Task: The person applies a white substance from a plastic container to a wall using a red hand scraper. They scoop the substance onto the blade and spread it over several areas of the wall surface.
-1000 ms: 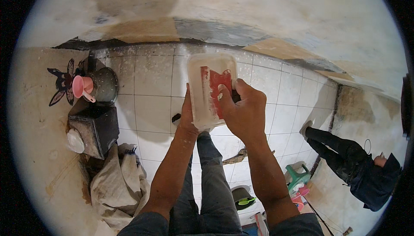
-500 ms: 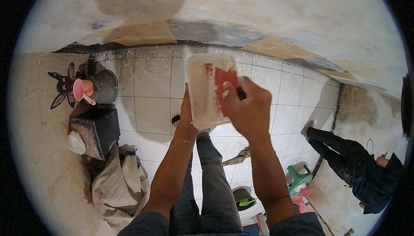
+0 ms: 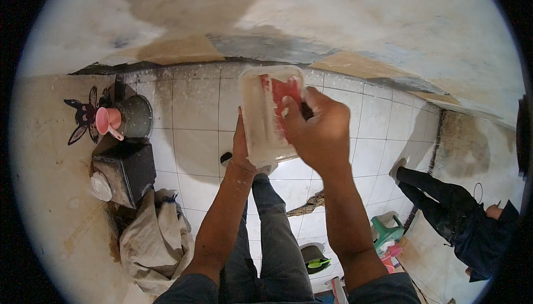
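Observation:
A translucent rectangular plastic tub (image 3: 255, 129), smeared inside with off-white paste, is held up in front of me. My left hand (image 3: 240, 147) grips it from its left side and beneath, the fingers mostly hidden behind it. In my right hand (image 3: 326, 132) is a red putty spreader (image 3: 286, 89) with a dark grip. Its paste-streaked blade lies in the tub's opening along the right side, and my thumb presses on the red face. Ahead stands a wall (image 3: 388, 43) with patchy tan and grey areas along its base.
Left: a pink dipper (image 3: 108, 119) by a dark bucket (image 3: 136, 116), a black box (image 3: 136, 168) and a beige sheet (image 3: 152, 243). Right: another person (image 3: 472, 215) by the side wall, and a green stool (image 3: 387, 232). A patterned cloth (image 3: 308, 204) lies on the tiled floor (image 3: 194, 148).
The tub's top edge sits slightly higher in view. My right thumb and the spreader have shifted a little up and left. Both grips stay the same.

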Demonstrator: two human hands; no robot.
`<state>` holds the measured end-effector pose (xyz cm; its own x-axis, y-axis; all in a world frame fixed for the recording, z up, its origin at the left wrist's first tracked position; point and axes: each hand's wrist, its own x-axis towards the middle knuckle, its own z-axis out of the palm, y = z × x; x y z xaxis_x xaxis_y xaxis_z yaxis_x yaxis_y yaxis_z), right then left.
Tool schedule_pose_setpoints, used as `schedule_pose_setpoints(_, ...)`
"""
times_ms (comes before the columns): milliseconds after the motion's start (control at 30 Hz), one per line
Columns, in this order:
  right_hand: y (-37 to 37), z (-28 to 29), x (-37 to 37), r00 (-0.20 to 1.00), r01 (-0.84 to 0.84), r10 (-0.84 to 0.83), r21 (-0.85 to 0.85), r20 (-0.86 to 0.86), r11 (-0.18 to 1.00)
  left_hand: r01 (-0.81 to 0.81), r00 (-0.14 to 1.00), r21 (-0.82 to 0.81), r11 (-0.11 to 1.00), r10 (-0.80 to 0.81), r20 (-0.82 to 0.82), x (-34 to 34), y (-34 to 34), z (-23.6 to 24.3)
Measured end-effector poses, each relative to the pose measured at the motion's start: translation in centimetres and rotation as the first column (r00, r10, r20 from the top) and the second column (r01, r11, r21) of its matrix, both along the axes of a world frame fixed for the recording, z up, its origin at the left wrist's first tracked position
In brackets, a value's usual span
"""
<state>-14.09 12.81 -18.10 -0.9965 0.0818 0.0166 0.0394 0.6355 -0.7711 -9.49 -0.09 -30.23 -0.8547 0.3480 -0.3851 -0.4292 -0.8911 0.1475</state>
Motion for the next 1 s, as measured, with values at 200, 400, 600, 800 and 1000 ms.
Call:
schedule_pose_setpoints(200,3.4,2.0,-2.8,0.983,-0.032,0.031,0.005,0.18,0.999,0.017,1.0,0.078,0.997,-0.016,-0.013,0.1,1.0,-0.8)
schedule_pose_setpoints(400,2.2,1.7,-4.2,0.98,-0.158,0.159,-0.019,0.122,0.987,0.022,0.998,0.119,0.993,-0.029,0.059,-1.1,2.3,0.3)
schedule_pose_setpoints(600,1.8,0.8,-3.3,0.976,-0.214,0.216,0.078,-0.025,0.974,-0.012,0.997,0.021,1.0,0.014,-0.078,-2.1,3.0,0.9)
schedule_pose_setpoints(800,1.3,-0.3,-0.7,0.976,-0.199,0.203,0.063,-0.078,0.978,0.044,0.997,-0.342,0.939,-0.062,-0.042,-2.6,3.0,0.9)
schedule_pose_setpoints(1000,2.5,-0.8,-1.0,0.984,-0.118,0.121,0.029,-0.134,0.993,-0.047,0.975,0.374,0.926,0.124,-0.184,-2.3,3.5,0.2)
